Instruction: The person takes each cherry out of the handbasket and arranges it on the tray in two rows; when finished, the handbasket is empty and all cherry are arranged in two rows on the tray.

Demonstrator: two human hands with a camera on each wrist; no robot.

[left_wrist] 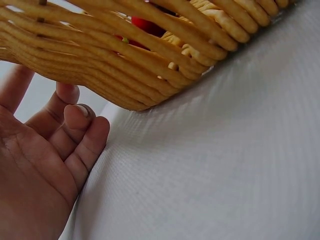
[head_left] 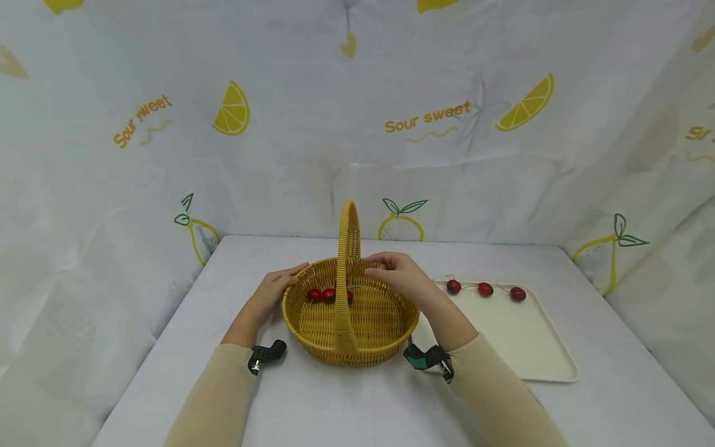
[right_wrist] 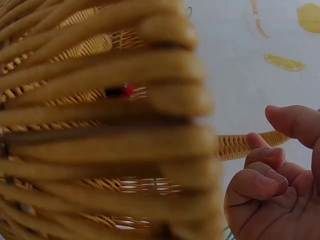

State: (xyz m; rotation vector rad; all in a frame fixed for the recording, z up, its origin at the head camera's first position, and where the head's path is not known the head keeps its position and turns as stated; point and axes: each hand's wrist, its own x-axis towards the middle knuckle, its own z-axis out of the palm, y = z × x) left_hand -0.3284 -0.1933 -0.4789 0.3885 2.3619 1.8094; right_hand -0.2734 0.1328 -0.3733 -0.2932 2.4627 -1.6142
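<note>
A yellow woven basket [head_left: 313, 347] with a tall arched handle [head_left: 342, 298] stands on the table. Red cherries [head_left: 314, 295] lie inside on its left, partly hidden by the handle. My left hand [head_left: 274, 288] rests against the basket's left rim; in the left wrist view its loosely bent fingers [left_wrist: 87, 142] are beside the woven wall. My right hand [head_left: 398, 272] is above the basket's back right rim with fingers bent. In the right wrist view, the thumb [right_wrist: 295, 122] stands apart from the fingers, and nothing shows between them.
Right of the basket lies a cream tray [head_left: 519, 347], partly hidden behind my right forearm. Three dark red cherries [head_left: 485, 289] with stems lie along its far edge. Behind the white table [head_left: 335, 410] hangs a lemon-printed cloth [head_left: 301, 155].
</note>
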